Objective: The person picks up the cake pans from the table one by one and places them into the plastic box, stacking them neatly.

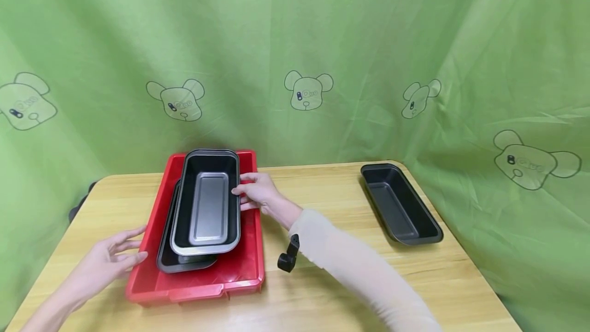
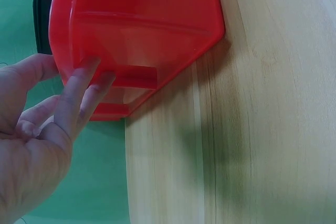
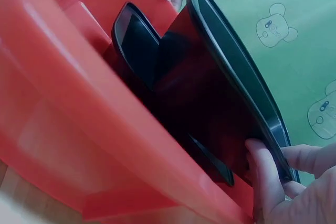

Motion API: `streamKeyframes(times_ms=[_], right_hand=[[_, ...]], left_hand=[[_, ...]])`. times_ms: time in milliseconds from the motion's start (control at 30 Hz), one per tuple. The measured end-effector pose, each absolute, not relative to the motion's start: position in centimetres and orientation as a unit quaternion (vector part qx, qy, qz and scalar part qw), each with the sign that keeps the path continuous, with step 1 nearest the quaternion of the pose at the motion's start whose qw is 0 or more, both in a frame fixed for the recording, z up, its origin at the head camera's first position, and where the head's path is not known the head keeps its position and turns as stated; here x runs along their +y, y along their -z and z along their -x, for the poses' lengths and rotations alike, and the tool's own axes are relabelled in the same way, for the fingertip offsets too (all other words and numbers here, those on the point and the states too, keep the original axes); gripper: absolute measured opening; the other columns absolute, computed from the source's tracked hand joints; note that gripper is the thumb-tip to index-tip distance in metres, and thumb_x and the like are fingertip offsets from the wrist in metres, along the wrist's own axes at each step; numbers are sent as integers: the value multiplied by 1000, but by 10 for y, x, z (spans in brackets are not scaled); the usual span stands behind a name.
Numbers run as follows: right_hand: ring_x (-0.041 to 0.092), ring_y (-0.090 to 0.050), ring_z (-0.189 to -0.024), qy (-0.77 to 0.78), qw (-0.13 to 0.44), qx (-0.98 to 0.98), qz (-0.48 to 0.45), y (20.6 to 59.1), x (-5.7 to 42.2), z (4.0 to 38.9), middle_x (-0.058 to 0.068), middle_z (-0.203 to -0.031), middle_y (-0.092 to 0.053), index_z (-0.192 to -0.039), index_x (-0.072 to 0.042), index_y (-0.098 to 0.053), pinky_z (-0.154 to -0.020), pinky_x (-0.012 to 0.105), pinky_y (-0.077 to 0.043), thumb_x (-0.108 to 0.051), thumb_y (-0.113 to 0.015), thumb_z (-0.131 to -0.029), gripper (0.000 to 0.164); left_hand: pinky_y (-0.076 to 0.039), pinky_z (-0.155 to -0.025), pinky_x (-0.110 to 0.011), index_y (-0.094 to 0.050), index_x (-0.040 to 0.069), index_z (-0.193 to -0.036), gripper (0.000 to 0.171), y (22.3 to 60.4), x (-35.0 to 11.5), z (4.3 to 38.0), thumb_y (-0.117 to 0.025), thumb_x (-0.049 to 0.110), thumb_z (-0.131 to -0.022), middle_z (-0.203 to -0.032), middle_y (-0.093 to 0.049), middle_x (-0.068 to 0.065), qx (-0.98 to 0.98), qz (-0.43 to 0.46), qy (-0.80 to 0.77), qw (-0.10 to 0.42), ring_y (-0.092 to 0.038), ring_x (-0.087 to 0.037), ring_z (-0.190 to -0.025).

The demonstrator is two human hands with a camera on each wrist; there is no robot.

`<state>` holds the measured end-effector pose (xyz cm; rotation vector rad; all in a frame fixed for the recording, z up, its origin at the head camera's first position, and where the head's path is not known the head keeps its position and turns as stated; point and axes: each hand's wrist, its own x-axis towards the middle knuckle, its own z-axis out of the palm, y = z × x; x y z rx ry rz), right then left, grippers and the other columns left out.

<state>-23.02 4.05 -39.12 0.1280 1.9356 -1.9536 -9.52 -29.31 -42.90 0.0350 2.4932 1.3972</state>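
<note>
My right hand [image 1: 259, 191] pinches the right rim of a dark loaf pan [image 1: 211, 209], thumb on one side and fingers on the other. That pan is tilted above a second dark loaf pan [image 1: 172, 265], which lies inside a red plastic bin [image 1: 239, 275]. In the right wrist view the upper pan [image 3: 199, 72] overlaps the lower pan [image 3: 137, 40]. At the bin's left side is my left hand [image 1: 103, 260], fingers extended. The left wrist view shows its fingers [image 2: 76, 90] along the bin's outer wall and the thumb at the rim.
Another dark loaf pan [image 1: 401, 206] sits at the right edge of the wooden table [image 1: 318, 296]. A green curtain [image 1: 350, 55] with printed mouse heads hangs behind the table and at its sides. A small black clip-like piece [image 1: 288, 254] is by the right sleeve.
</note>
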Motion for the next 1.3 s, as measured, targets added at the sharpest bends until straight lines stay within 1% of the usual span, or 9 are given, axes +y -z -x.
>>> streamKeyframes(times_ms=[200, 433, 467, 600, 667, 933, 1067, 1200, 1300], right_hand=[[15, -65, -54, 693, 194, 693, -48, 393, 30, 230, 12, -82, -72, -142, 0, -62, -49, 28, -62, 5, -71, -91, 52], [15, -62, -54, 690, 197, 694, -52, 397, 21, 230, 5, -75, -68, -140, 0, -64, -48, 27, -61, 3, -72, -92, 49], [15, -62, -54, 689, 196, 696, -53, 397, 20, 229, 7, -77, -69, -140, 0, -64, -48, 27, -61, 3, -72, -91, 49], [15, -61, -53, 685, 199, 699, -56, 397, 17, 227, 10, -79, -70, -140, 1, -64, -47, 26, -60, 2, -73, -91, 49], [15, -60, -53, 684, 199, 699, -57, 398, 15, 227, 11, -80, -70, -140, 1, -64, -46, 25, -59, 2, -73, -91, 50], [15, -59, -51, 685, 199, 699, -59, 400, 7, 227, 7, -73, -66, -139, 2, -64, -43, 25, -58, 4, -73, -90, 50], [15, -60, -51, 677, 200, 705, -63, 404, 2, 225, 10, -75, -68, -137, 2, -65, -45, 28, -59, 5, -74, -89, 48], [16, -61, -52, 665, 205, 715, -63, 408, -1, 222, 14, -81, -73, -136, 1, -66, -50, 32, -62, 3, -74, -90, 47], [16, -61, -53, 659, 208, 720, -57, 409, 0, 220, 13, -80, -73, -137, 0, -66, -53, 33, -64, 2, -73, -92, 46]], left_hand=[[-65, -83, -24, -29, -3, -164, 80, 429, -294, 96, -71, 23, -102, -150, -53, -36, 864, -10, -482, 144, -76, -11, -105], [-65, -83, -23, -29, -3, -164, 80, 429, -294, 96, -71, 24, -102, -150, -54, -34, 864, -8, -481, 149, -75, -11, -107], [-65, -83, -23, -29, -3, -164, 80, 429, -294, 96, -71, 24, -102, -150, -54, -34, 864, -8, -480, 148, -75, -10, -107], [-65, -83, -23, -29, -2, -164, 80, 429, -294, 96, -71, 25, -102, -150, -54, -34, 865, -7, -479, 148, -75, -10, -107], [-66, -83, -25, -29, -2, -164, 80, 429, -294, 96, -72, 24, -101, -150, -53, -35, 864, -6, -481, 148, -76, -11, -106], [-67, -86, -34, -28, -3, -164, 81, 428, -294, 97, -72, 24, -101, -151, -52, -36, 860, 1, -488, 152, -75, -14, -108], [-67, -86, -31, -28, -3, -164, 81, 428, -295, 97, -72, 24, -101, -151, -52, -36, 860, 0, -487, 151, -75, -12, -108], [-67, -85, -30, -28, -2, -164, 81, 428, -295, 97, -72, 26, -102, -151, -52, -35, 864, 0, -479, 153, -75, -11, -108], [-67, -86, -32, -28, -2, -164, 81, 427, -295, 98, -72, 26, -102, -151, -52, -35, 862, 2, -482, 155, -75, -13, -109]])
